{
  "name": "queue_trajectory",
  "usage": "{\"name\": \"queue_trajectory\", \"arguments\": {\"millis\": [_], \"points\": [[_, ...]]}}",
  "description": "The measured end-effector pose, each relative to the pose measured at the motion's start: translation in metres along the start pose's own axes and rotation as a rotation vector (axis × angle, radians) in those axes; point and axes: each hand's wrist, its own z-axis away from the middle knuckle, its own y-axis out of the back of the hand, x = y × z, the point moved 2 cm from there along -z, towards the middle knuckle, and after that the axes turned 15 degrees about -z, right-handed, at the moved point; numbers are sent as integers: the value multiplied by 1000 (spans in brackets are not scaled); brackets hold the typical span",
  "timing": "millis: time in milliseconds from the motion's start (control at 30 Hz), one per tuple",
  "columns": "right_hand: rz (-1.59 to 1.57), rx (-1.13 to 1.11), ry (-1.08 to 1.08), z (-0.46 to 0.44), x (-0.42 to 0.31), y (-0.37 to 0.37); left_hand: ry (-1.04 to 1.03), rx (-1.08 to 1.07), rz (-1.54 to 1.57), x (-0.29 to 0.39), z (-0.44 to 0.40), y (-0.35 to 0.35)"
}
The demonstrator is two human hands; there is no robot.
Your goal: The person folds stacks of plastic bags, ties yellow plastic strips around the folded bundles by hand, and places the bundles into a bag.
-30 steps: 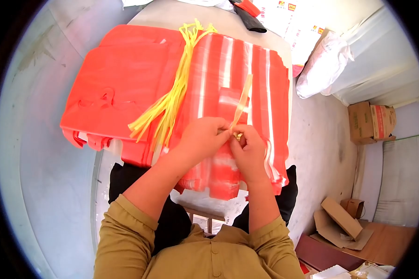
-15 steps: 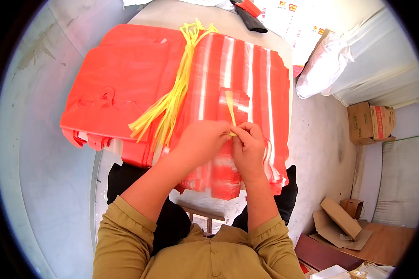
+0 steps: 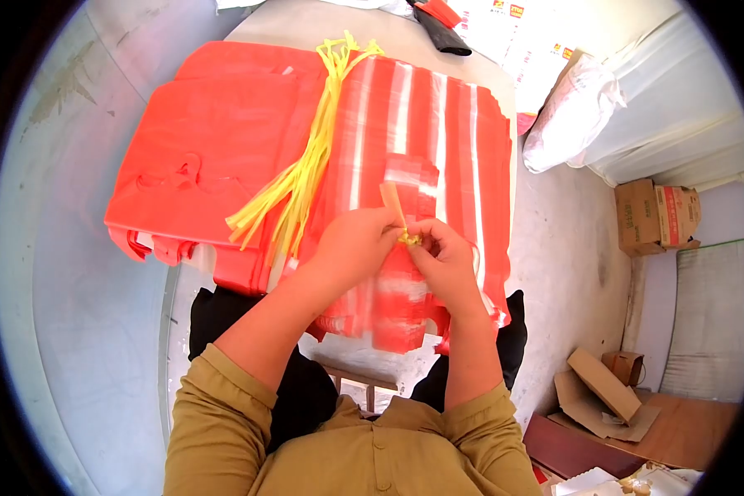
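Note:
My left hand [image 3: 357,245] and my right hand [image 3: 445,263] meet above the striped stack, both closed in a pinch on one yellow plastic strip [image 3: 391,201]. One flat end of the strip sticks up past my left fingers, and a crumpled loop shows between the fingertips. Beneath them lies a bundle of red and clear plastic bags [image 3: 401,318], on top of a wide stack of red bags with white stripes [image 3: 456,157]. Left of my hands, a bunch of loose yellow strips [image 3: 312,165] drapes over the bags. Whether the strip is knotted I cannot tell.
Folded red bags [image 3: 215,124] are piled at the left of the table [image 3: 289,25]. A black and red item [image 3: 442,29] lies at its far edge. On the right are a white sack [image 3: 574,112], cardboard boxes [image 3: 641,217] and flattened cardboard [image 3: 608,397].
The yellow strip has bunched into a crumpled loop between my fingertips, and its upright end is shorter and leans left. My right hand has turned and shifted slightly lower.

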Motion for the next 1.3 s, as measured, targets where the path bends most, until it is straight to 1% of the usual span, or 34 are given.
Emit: {"name": "queue_trajectory", "arguments": {"millis": [67,167,267,367,467,567,667,767,867,900,967,1033,1067,1100,1167,1267,1300], "points": [[128,69,90,4,-6,-7,-34,47,-29,-2,0,-1],[152,49,309,6,-6,-7,-42,63,-199,0,0,1],[305,15,452,13,7,5,-124,146,-473,0,-1,5],[371,32,446,20,11,9,-138,123,-576,-3,-5,-5],[226,229,323,30,6,8,67,246,-380,9,-2,6],[123,138,71,34,18,13,65,85,-139,11,14,17],[63,127,-13,34,8,9,-8,-111,-82,8,35,6],[-60,143,12,36,3,7,15,-85,71,9,46,2],[-282,-67,86,51,-39,-11,282,-97,677,-3,46,-8],[-253,-168,84,50,-47,-15,329,-178,877,-2,46,-7],[8,57,216,39,-32,-6,410,-335,1280,1,45,-2],[-47,181,209,30,-23,-5,458,-319,1266,1,45,-5],[-232,193,132,28,-17,-8,485,-313,1257,-1,44,-7],[-418,206,48,28,-11,-11,499,-360,1300,-2,43,-9],[-361,144,40,29,7,-12,512,-353,1246,-1,43,-11],[-310,141,25,29,2,-16,553,-313,1190,6,39,-8],[-379,147,11,29,-11,-18,570,-295,1174,8,38,-7]]}}
